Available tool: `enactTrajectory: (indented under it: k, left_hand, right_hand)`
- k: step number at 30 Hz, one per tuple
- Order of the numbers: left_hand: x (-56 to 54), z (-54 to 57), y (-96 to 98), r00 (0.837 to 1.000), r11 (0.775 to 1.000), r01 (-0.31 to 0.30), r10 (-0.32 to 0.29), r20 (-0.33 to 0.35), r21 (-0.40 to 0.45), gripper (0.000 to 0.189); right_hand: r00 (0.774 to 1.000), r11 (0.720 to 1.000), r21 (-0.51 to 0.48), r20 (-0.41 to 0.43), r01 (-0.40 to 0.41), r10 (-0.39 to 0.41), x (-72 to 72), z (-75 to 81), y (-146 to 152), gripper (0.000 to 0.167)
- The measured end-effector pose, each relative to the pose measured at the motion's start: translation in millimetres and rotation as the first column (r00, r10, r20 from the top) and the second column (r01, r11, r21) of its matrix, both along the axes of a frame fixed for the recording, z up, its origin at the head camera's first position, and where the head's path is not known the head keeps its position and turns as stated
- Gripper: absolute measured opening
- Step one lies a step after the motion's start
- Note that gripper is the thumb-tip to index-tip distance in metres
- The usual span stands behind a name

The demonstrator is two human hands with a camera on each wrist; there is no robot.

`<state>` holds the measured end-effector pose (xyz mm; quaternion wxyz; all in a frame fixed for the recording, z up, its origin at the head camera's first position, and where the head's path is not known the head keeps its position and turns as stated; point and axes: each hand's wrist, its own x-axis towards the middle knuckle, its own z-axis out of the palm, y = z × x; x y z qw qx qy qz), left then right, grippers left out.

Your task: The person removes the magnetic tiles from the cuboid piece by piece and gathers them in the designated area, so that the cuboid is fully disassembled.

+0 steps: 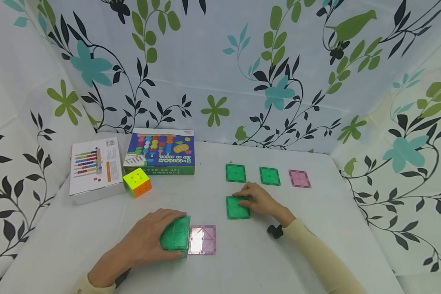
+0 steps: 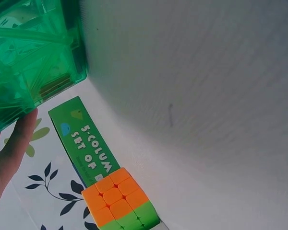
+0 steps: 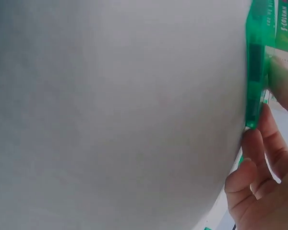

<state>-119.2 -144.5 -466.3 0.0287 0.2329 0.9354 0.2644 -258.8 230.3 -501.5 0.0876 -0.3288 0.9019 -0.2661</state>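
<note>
My left hand (image 1: 143, 237) grips a raised block of see-through green magnetic tiles (image 1: 176, 233), thumb at its near side and fingers along the far side. The same green block (image 2: 33, 62) fills the upper left of the left wrist view. Against its right edge in the head view lies a flat pink magnetic tile (image 1: 202, 240). With thumb and fingers at its edges, my right hand (image 1: 259, 199) pinches a green magnetic tile (image 1: 236, 209) low at the tabletop. That tile (image 3: 257, 67) appears nearly edge-on in the right wrist view.
Two green tiles (image 1: 235, 173) (image 1: 270, 176) and a pink tile (image 1: 299, 179) form a row farther back. At the back left stand a white box (image 1: 97, 167), a blue and green box (image 1: 159, 151) and a puzzle cube (image 1: 137, 182). A patterned curtain (image 1: 213, 73) hangs behind the table.
</note>
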Motion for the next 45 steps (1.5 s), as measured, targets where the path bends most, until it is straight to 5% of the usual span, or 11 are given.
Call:
enactTrajectory:
  k: [6,14,25,31,38,45]
  left_hand:
    - [0.4,-1.1,-0.4,1.000,1.000,0.005,-0.005,-0.011,0.002,0.085]
    - [0.1,-0.1,-1.1,1.000,1.000,0.005,-0.005,0.007,0.001,0.086]
    - [0.0,-0.5,-0.4,1.000,1.000,0.008,-0.008,0.005,0.002,0.087]
    - [0.1,-1.2,-0.3,1.000,1.000,0.011,-0.011,-0.007,0.001,0.087]
    - [-0.6,-1.5,0.0,1.000,1.000,0.008,-0.008,-0.001,-0.001,0.087]
    - [-0.6,-1.2,-1.1,1.000,1.000,0.011,-0.011,-0.015,0.003,0.087]
  right_hand:
    - [0.999,0.997,0.067,-0.001,0.042,-0.042,6.7,1.8,-2.6,0.039]
    - [0.994,0.973,0.217,-0.101,0.073,-0.052,20.6,3.8,-7.5,0.089]
    - [0.988,0.972,0.218,-0.141,0.090,-0.060,25.5,-1.5,-6.5,0.087]
    - [0.976,0.983,0.143,-0.203,0.112,-0.081,36.7,9.3,-14.3,0.090]
    - [0.980,0.997,0.075,-0.194,-0.034,0.048,81.3,28.0,-58.5,0.088]
    - [0.955,0.967,0.180,-0.206,-0.180,0.216,110.1,10.9,-92.5,0.089]
